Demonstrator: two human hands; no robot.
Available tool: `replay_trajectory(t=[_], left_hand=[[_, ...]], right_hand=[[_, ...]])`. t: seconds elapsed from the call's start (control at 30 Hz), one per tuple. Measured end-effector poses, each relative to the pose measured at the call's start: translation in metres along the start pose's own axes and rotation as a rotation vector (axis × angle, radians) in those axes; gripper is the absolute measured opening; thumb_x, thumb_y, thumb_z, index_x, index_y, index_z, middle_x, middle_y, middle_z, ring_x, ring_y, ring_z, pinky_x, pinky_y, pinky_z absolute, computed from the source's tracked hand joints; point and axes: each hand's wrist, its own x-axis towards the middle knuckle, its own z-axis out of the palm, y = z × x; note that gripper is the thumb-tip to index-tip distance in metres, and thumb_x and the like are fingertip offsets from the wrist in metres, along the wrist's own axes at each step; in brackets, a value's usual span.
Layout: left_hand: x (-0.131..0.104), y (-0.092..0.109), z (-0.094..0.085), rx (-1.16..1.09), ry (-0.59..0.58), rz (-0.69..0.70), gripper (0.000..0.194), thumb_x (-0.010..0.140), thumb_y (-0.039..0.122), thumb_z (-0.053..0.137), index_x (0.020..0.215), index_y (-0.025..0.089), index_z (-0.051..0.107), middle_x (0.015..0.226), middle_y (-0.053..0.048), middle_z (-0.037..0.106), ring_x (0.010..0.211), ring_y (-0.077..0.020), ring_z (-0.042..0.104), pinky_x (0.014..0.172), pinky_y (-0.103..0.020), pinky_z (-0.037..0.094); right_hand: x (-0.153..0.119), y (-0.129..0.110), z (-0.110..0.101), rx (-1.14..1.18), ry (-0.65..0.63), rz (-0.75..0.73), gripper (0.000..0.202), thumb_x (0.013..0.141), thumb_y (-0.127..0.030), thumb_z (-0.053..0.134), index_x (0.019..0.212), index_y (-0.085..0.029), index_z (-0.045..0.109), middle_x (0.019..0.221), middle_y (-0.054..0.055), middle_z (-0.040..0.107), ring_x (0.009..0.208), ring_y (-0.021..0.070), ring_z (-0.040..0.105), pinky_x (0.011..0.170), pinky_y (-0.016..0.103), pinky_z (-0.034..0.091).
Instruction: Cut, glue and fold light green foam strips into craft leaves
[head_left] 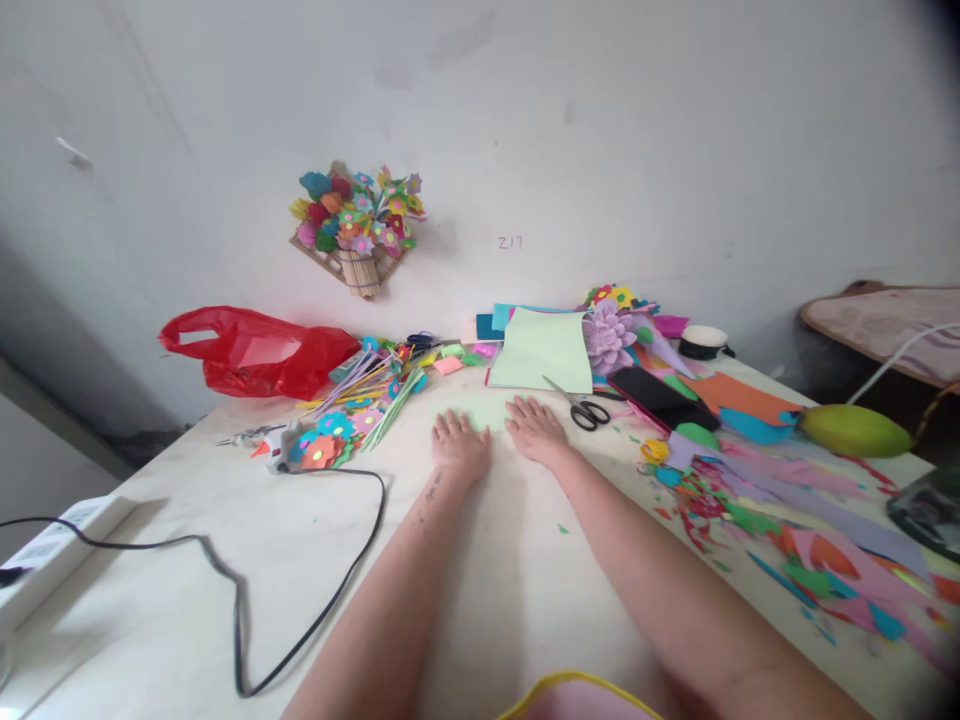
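Note:
Both hands lie palm down on the white table (480, 560), at either end of a pale green piece of paper (487, 411). My left hand (459, 445) presses near its left end with the fingers spread flat. At the paper's right end rests my right hand (535, 430), also flat with fingers stretched out. Black-handled scissors (589, 412) lie just right of my right hand, their blades partly over a larger pale green sheet (544, 350). That sheet tops a stack of coloured paper behind the hands.
At left are a red plastic bag (262, 350), paper flowers (326, 440), green sticks (394, 408) and a corded glue gun (279, 448). On the right lie a phone (664, 398), paper scraps (825, 570), a mango (855, 430) and a tape roll (703, 341). A flower basket (360, 270) hangs on the wall.

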Motion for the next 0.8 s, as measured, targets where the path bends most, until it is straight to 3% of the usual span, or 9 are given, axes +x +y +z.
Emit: replay_trajectory(t=[0.2,0.47,0.53,0.63,0.7,0.8], left_hand=[[0.013,-0.029,0.001,-0.023,0.051,-0.15,0.068,0.08,0.047,0.022,0.133,0.004,0.025,0.142,-0.017,0.011,0.13,-0.0273,0.007,0.104,-0.042,0.011],[0.016,-0.034,0.003,-0.043,0.077,-0.191,0.056,0.081,0.033,0.025,0.133,0.013,0.028,0.142,-0.01,0.016,0.131,-0.0249,0.007,0.105,-0.045,0.007],[0.013,-0.032,0.0,-0.043,0.156,-0.142,0.052,0.081,0.028,0.027,0.132,0.016,0.031,0.141,-0.008,0.02,0.131,-0.0245,0.008,0.104,-0.046,0.007],[0.008,-0.025,-0.005,-0.071,0.301,0.108,0.047,0.081,0.023,0.029,0.127,0.021,0.039,0.138,-0.002,0.031,0.13,-0.0187,0.015,0.106,-0.04,0.011],[0.007,-0.017,-0.007,-0.158,0.324,0.262,0.041,0.082,0.021,0.03,0.118,0.023,0.05,0.128,0.0,0.046,0.123,-0.0152,0.031,0.104,-0.034,0.022],[0.011,-0.008,-0.004,-0.301,0.346,0.311,0.031,0.08,0.022,0.039,0.101,0.023,0.061,0.107,-0.002,0.061,0.105,-0.0148,0.048,0.093,-0.028,0.037]], right_hand=[[-0.001,0.005,-0.003,0.002,-0.022,0.004,0.052,0.087,-0.036,0.013,0.137,-0.022,0.016,0.144,-0.003,0.008,0.131,0.0154,0.005,0.104,0.036,0.005],[-0.008,0.027,-0.007,-0.013,-0.019,0.04,0.052,0.087,-0.035,0.014,0.137,-0.02,0.018,0.144,-0.003,0.009,0.13,0.0153,0.007,0.104,0.037,0.007],[-0.009,0.029,-0.006,-0.01,0.004,0.04,0.052,0.087,-0.035,0.014,0.137,-0.02,0.019,0.144,-0.002,0.01,0.13,0.0159,0.008,0.104,0.038,0.007],[-0.011,0.028,-0.004,-0.012,0.038,0.038,0.052,0.087,-0.035,0.014,0.136,-0.02,0.02,0.143,-0.002,0.012,0.13,0.0169,0.009,0.103,0.038,0.008],[-0.012,0.027,-0.003,-0.016,0.053,0.031,0.051,0.087,-0.035,0.015,0.136,-0.021,0.02,0.143,-0.002,0.014,0.13,0.0176,0.01,0.103,0.039,0.008],[-0.013,0.027,-0.003,-0.016,0.104,0.01,0.05,0.088,-0.036,0.017,0.135,-0.022,0.024,0.142,0.0,0.02,0.129,0.019,0.014,0.102,0.04,0.011]])
